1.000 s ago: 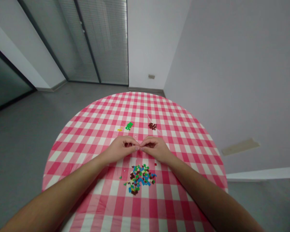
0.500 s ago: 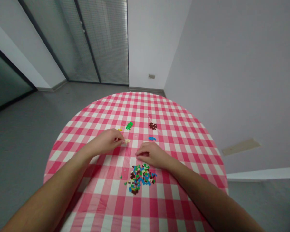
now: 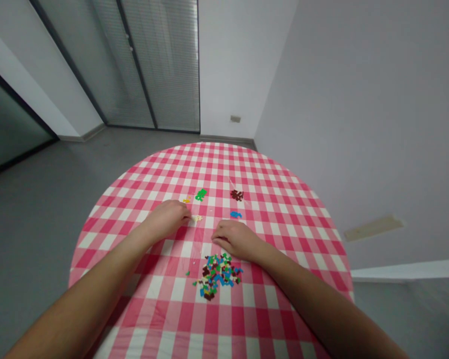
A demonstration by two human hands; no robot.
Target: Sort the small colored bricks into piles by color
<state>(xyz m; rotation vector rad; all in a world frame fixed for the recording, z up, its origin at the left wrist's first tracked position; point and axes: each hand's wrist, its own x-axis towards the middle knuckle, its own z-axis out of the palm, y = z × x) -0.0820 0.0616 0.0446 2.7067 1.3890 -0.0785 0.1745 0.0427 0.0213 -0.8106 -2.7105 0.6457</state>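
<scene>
My left hand is at the left of a few small cream pieces, its fingers curled together at their edge. Whether anything sits between those fingertips is hidden. On the other side, my right hand rests low over the cloth with thumb and fingers closed; what they hold, if anything, cannot be made out. Just below it lies a mixed pile of small building-block pieces in green, blue, brown and cream. Small blue pieces lie beyond the right hand, and yellow pieces beyond the left.
Farther back are a green cluster and a brown cluster. A stray green piece lies left of the pile. The round table wears a red-and-white checked cloth. A wall stands on the right.
My left hand has drawn slightly left from the cream pieces, its fingers more tucked. My right hand has barely shifted, its thumb and fingers closer together.
</scene>
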